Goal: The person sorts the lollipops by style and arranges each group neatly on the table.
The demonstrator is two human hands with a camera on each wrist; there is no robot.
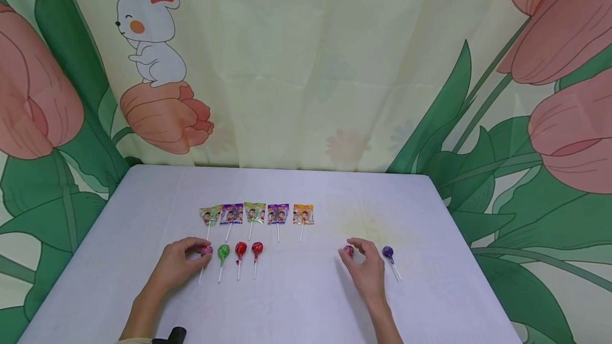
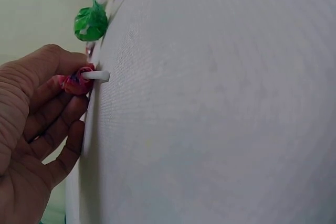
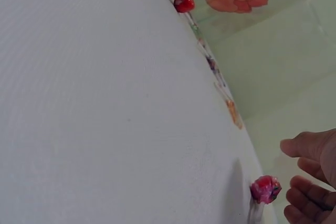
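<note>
At the left end of a row of ball lollipops, my left hand (image 1: 179, 261) holds a pink-wrapped lollipop (image 2: 79, 81) by its head, thumb on one side and fingers on the other. Its white stick points toward the near edge. Beside it lie a green lollipop (image 1: 223, 252) and two red ones (image 1: 241, 249). Further right, my right hand (image 1: 367, 269) is close by another pink lollipop (image 3: 265, 189). In the right wrist view its thumb and fingers are spread apart, with the candy just beyond the fingertips. A purple lollipop (image 1: 388, 252) lies to that hand's right.
Behind the ball lollipops runs a row of several flat-bagged lollipops (image 1: 255, 212) in green, purple and orange wrappers. All lie on a white-covered table (image 1: 287, 307). A printed curtain (image 1: 296, 68) hangs behind the far edge. A black object (image 1: 177, 335) shows near the left forearm.
</note>
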